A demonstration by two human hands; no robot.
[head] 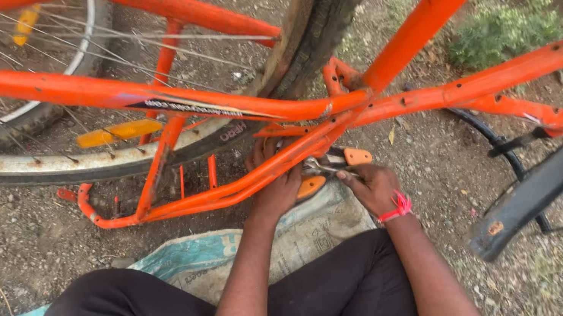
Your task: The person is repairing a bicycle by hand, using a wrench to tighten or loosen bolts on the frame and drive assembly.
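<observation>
I am outside on bare dirt ground (19, 243) with small stones. Green weeds (505, 26) grow close by. I sit on an old sack (184, 260) beside an orange bike (425, 9).

A person is sitting on a woven sack (310, 234) beside an upturned orange bicycle frame (227, 110). The left hand (276, 186) is gripping the lower frame tubes; the right hand (373, 188), wearing a red wrist thread (398, 208), is holding orange-handled pliers (335, 162) against them. A spoked wheel (27, 160) is lying behind.
</observation>
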